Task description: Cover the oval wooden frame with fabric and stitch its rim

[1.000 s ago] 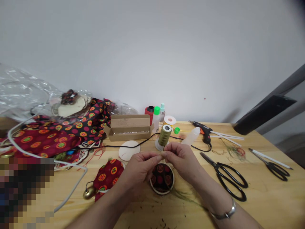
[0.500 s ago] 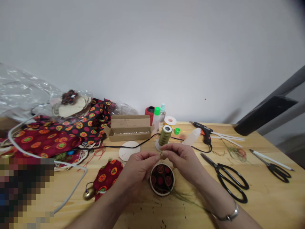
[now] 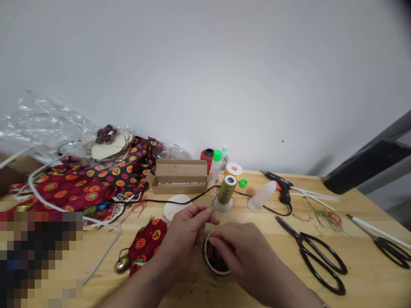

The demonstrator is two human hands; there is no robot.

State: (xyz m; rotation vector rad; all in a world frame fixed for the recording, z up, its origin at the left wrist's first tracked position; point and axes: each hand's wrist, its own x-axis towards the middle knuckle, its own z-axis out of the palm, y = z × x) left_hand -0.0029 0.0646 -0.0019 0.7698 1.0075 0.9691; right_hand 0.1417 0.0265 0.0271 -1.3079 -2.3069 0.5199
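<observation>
My left hand (image 3: 188,229) is closed, thumb and forefinger pinching a thin thread (image 3: 212,217) that runs down from the fingertips. My right hand (image 3: 240,252) is closed too, its fingertips low over the rim of a round, pale-edged piece covered in dark patterned fabric (image 3: 210,262). What those fingers grip is hidden. The hand covers the right side of the round piece, which lies on the wooden table. Just beyond the hands stands a spool of olive-green thread (image 3: 227,191). Left of my left hand lie a red patterned fabric piece (image 3: 146,241) and a brass bell (image 3: 122,264).
Black-handled scissors (image 3: 300,238) lie to the right, with a second pair (image 3: 379,240) beyond. A glue gun (image 3: 284,187), a translucent bottle (image 3: 261,197) and an open cardboard box (image 3: 181,185) stand behind. Patterned cloth (image 3: 73,182) is heaped at left. A black cable crosses the table.
My right hand has moved down from the left fingertips to the round piece, now covering part of it. My left hand keeps its pinch. The view has shifted slightly.
</observation>
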